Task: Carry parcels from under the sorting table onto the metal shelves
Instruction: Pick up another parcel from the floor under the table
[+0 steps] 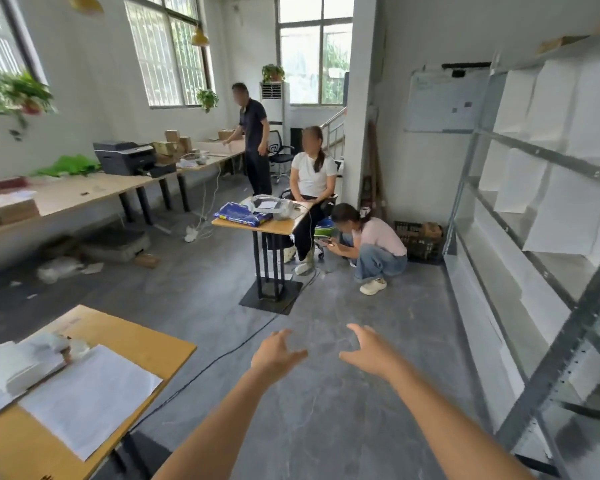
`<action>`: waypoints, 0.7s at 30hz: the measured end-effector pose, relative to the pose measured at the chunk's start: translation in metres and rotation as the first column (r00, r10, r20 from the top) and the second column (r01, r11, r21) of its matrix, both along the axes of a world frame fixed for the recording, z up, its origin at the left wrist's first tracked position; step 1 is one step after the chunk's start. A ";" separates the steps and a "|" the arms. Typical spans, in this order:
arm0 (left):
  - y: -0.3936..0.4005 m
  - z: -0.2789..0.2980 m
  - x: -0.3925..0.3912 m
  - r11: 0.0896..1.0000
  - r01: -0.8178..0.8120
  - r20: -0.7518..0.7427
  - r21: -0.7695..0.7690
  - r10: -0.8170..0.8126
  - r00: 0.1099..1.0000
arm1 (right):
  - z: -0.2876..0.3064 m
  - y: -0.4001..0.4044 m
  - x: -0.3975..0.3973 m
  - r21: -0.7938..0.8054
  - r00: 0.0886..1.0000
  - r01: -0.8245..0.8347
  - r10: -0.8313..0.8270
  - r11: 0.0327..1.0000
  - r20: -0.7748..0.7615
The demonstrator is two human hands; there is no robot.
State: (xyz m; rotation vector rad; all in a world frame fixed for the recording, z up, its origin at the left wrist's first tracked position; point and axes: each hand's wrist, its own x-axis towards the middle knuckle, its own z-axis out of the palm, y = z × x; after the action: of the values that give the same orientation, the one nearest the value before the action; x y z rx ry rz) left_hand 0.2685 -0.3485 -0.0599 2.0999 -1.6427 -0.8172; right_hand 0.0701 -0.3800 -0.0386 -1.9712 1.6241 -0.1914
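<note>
Both hands reach forward over the grey floor, the left hand and right hand spread and empty, apart from each other. The metal shelves stand at right; blurred parcels lie beneath the long tabletop at left.

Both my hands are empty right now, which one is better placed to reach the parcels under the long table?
Left, probably. The left hand is on the side of the long table, where the parcels lie beneath it. The right hand is nearer the metal shelves. Both are open.
</note>
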 end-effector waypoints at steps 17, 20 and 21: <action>-0.269 -0.015 0.156 0.965 -0.258 0.005 -0.046 0.258 0.966 | -0.009 -0.330 0.168 -0.023 0.936 -0.351 0.350 0.936 -0.030; -0.327 -0.015 0.201 0.964 -0.264 -0.036 -0.016 0.263 0.964 | -0.008 -0.391 0.217 0.003 0.931 -0.362 0.362 0.932 -0.038; -0.345 -0.013 0.215 0.965 -0.261 -0.047 -0.004 0.261 0.964 | -0.006 -0.412 0.234 0.010 0.925 -0.377 0.377 0.926 -0.050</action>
State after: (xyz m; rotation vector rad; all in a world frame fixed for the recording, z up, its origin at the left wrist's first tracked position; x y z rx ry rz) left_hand 0.4836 -0.6938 -0.0729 2.2115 -1.3059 -0.7630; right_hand 0.3044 -0.7915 -0.0441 -2.2592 1.2385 0.0098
